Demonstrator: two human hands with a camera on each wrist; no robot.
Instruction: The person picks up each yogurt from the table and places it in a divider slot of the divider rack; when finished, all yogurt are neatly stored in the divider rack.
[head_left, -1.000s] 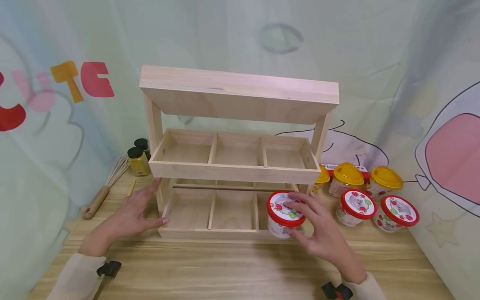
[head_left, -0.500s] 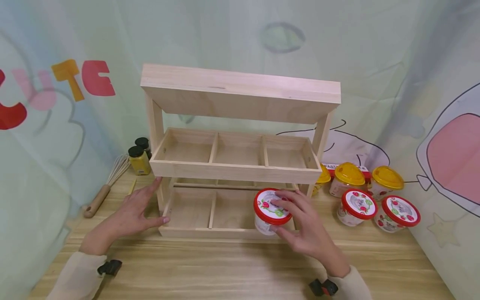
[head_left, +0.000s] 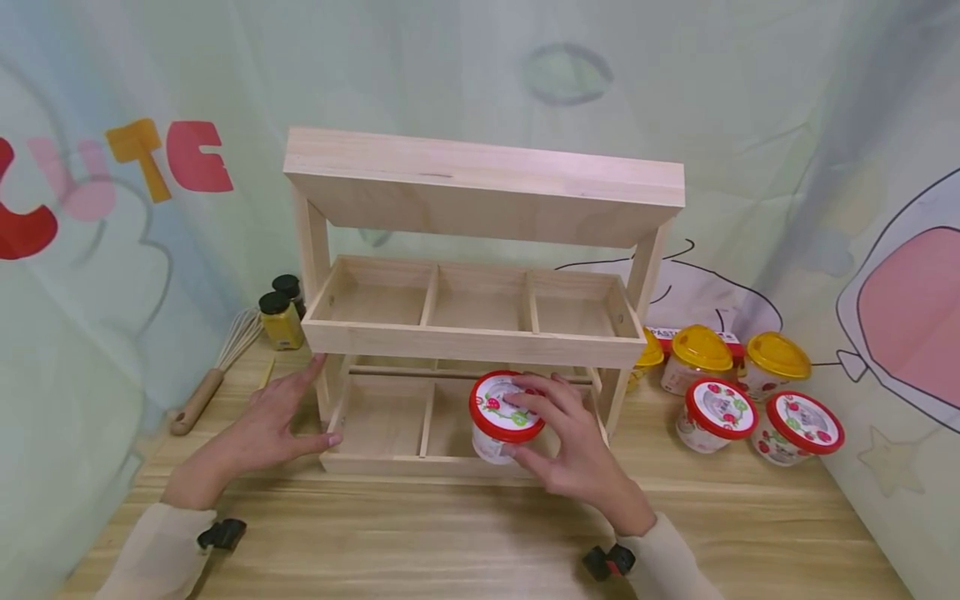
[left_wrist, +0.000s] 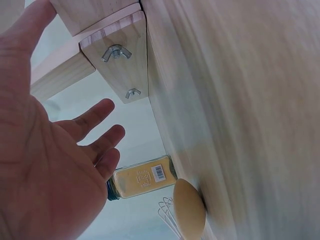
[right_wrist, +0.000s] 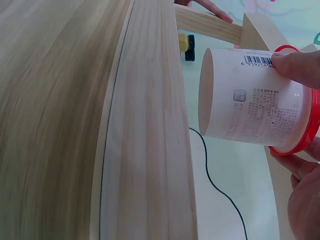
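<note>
My right hand grips a white tub with a red-rimmed, strawberry-printed lid, thumb on its side and fingers over the lid. In the right wrist view the tub is held above the front board of the wooden rack. The head view has it over the lower tray's middle compartment. My left hand rests at the left end of the wooden rack, thumb touching the lower tray's front corner and fingers extended along the upright. In the left wrist view its palm faces the wing-nutted end.
Two more red-lidded tubs and several yellow-lidded tubs stand to the right of the rack. At the left are a whisk and two black-capped jars. An upper tray and a slanted top board overhang the lower tray.
My right hand has carried the red-lidded tub leftward, from over the lower tray's right compartment to over its middle one. My left hand has stayed at the rack's left end.
</note>
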